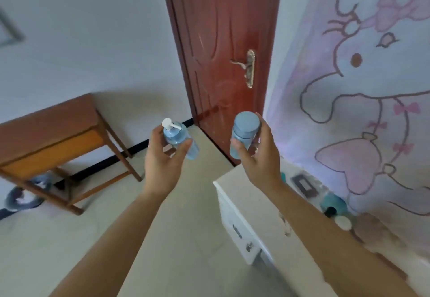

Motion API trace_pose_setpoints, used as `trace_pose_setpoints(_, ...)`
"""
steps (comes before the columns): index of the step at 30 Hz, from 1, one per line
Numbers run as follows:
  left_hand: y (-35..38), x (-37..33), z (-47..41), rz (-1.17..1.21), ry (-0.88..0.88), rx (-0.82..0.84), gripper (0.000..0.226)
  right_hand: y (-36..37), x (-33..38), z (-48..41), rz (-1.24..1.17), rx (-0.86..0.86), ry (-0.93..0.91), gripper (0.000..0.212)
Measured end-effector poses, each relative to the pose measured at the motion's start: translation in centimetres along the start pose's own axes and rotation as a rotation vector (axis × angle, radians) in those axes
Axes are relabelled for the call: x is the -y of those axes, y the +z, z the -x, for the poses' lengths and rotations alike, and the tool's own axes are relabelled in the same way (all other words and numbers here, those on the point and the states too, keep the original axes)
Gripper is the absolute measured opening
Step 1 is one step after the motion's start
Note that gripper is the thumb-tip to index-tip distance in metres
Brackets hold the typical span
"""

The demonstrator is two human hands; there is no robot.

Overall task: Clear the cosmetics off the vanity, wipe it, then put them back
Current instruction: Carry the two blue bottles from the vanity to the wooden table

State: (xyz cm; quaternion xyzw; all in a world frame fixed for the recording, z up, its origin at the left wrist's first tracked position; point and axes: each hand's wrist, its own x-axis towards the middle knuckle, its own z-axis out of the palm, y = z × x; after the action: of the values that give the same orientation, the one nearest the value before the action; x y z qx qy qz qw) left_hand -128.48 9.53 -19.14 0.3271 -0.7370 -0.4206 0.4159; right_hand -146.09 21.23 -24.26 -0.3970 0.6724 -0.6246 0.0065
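My left hand [162, 157] grips a light blue pump bottle [178, 139] with a white pump head, held in the air over the floor. My right hand [258, 154] grips a light blue bottle [244, 134] with a wide round cap, held above the near corner of the white vanity [235, 194]. On the vanity top along the wall lie a dark rectangular compact [304, 185], a teal bottle [335, 202] with a black cap, and a small white jar [342, 222]. My right forearm hides part of the vanity top.
A brown wooden table [53, 131] stands at the left against the white wall, with slippers [22, 198] under it. A dark red door [223, 52] is shut straight ahead. A cartoon cloth [363, 75] hangs on the right wall. Beige floor [186, 227] lies between table and vanity.
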Motion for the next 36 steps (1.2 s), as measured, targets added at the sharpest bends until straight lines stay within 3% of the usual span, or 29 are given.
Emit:
trace_pose_setpoints(8,-25.0,6.9,-3.1,-0.131,-0.018,-0.293,0.048,24.3,9.8,-0.5,-0.031,0.173,-0.135,0.071)
trace_pose_setpoints(13,-35.3,10.8,-4.4,-0.141,-0.072,-0.422,0.050,35.6,13.5,0.5,-0.099,0.316,-0.161,0.068)
trace_pose_setpoints(18,-40.2,15.2,-6.9,-0.089,-0.099,-0.489,0.046,43.8,13.9,-0.2,-0.093,0.430,-0.167,0.068)
trace_pose_setpoints(25,-44.0,23.3,-13.7,-0.068,-0.200,-0.504,0.044,56.6,10.8,-4.6,-0.134,0.465,-0.102,0.063)
trace_pose_setpoints(36,-52.6,32.2,-38.3,-0.207,-0.251,-0.474,0.039,79.5,8.5,-21.5,-0.137,0.544,-0.086,0.066)
